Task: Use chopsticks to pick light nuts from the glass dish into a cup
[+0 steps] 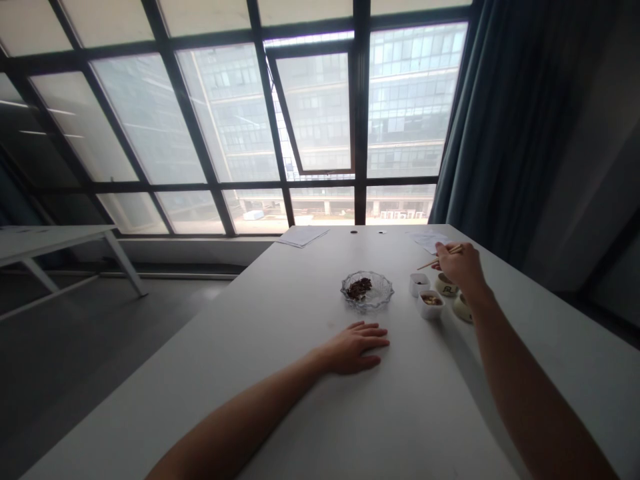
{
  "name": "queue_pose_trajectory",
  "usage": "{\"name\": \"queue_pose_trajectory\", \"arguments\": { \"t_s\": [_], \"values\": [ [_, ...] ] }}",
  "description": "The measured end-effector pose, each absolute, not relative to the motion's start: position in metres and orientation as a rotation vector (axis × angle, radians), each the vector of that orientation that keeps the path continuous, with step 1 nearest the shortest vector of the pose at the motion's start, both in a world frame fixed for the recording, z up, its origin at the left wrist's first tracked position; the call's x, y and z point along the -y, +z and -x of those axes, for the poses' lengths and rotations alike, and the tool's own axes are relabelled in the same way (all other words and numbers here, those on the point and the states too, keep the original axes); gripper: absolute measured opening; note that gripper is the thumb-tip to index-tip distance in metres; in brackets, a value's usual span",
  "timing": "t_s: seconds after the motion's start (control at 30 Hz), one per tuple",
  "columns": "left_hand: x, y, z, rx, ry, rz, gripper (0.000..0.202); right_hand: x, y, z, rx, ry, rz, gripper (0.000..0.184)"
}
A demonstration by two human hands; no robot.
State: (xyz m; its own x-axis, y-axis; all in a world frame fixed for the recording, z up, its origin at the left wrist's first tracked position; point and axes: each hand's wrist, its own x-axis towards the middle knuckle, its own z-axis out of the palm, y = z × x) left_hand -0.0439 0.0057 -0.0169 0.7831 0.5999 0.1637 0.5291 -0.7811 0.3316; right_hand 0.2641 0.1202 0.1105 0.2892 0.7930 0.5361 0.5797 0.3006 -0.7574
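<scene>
My right hand (457, 263) is closed around a pair of chopsticks (434, 263), their tips pointing left above a small white plastic cup (419, 284). Below the hand are two pale ceramic cups, the farther one (446, 285) with a dark character on it, the nearer one (463, 308) partly behind my wrist. A second white plastic cup (431, 305) holds brown and pale bits. To the left, a scalloped glass dish (383, 293) has a heap of dark brown pieces (359, 289) on its left side. My left hand (356, 348) lies flat on the table in front of the dish, fingers spread.
The white table (280, 407) reaches toward the windows. Papers (302, 237) lie at its far left corner, and more sheets (427, 240) lie beyond my right hand. Another white table (55, 241) stands at the left. A dark curtain (493, 133) hangs at the right.
</scene>
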Motion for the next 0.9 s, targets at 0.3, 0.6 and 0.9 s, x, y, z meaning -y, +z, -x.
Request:
{"name": "queue_pose_trajectory", "arguments": {
  "t_s": [0.3,0.6,0.9],
  "values": [
    [-0.006,-0.018,0.046,-0.878,0.389,-2.717,0.051,-0.123,0.091,-0.217,1.474,0.749,0.918,0.053],
    [-0.006,-0.021,0.049,-0.877,0.394,-2.715,0.052,-0.133,0.040,-0.178,1.713,0.805,0.907,0.057],
    [-0.006,-0.021,0.052,-0.873,0.383,-2.717,0.052,-0.139,0.024,-0.172,1.686,0.794,0.965,0.061]
  ]
}}
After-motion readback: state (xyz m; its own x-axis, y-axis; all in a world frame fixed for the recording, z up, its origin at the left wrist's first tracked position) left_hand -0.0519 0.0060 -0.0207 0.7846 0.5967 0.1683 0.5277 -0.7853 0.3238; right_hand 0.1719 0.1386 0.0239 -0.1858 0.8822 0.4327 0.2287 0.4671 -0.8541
